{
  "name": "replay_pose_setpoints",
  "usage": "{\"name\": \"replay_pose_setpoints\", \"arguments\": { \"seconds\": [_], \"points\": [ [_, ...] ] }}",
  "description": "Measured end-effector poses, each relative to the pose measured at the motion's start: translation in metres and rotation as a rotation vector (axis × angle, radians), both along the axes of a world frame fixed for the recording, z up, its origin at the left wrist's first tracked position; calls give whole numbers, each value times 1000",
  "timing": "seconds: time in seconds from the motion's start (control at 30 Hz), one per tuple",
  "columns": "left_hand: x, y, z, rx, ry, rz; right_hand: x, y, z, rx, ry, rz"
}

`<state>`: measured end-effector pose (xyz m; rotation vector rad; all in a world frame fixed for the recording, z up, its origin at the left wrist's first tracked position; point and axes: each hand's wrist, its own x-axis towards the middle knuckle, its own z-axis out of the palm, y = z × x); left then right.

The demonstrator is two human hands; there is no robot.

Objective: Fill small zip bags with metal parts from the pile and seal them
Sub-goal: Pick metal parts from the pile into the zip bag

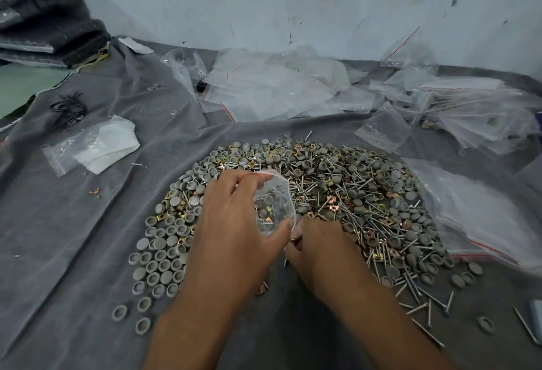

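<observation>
Both forearms are reaching forward over the pile (337,193). Left hand (234,223) is curling around a small zip bag (274,205), holding it open with parts already inside. Right hand (316,243), just beside it, is pinching screws, fingers curled tight.

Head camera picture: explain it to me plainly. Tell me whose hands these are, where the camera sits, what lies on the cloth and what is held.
There is no machine here. A person wears one camera on the head, looking down at their own hands. The left hand grips a small clear zip bag with some parts already inside. The right hand pinches something small at the pile, too hidden to name. The pile mixes grey caps, screws and brass-coloured clips on a grey cloth. Empty bags lie behind it.
</observation>
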<state>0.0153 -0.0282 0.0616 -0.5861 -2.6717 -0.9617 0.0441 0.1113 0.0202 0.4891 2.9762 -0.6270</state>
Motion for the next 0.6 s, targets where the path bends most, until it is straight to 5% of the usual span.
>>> {"name": "replay_pose_setpoints", "arguments": {
  "seconds": [0.17, 0.33, 0.43, 0.53, 0.6],
  "points": [
    [0, 1, 0, -1, 12, -4, 4, 23, 14, -279, 112, 23],
    [0, 0, -1, -4, 18, -6, 16, 43, 60, -502, 696, 94],
    [1, 1, -2, 11, 19, -16, 15, 26, 67, -411, 930, 238],
    [2, 2, -2, 34, 17, -32, 9, 15, 58, -170, 907, 364],
    [2, 2, -1, 37, 15, -31, 9, 18, 57, -190, 940, 328]
  ]
}}
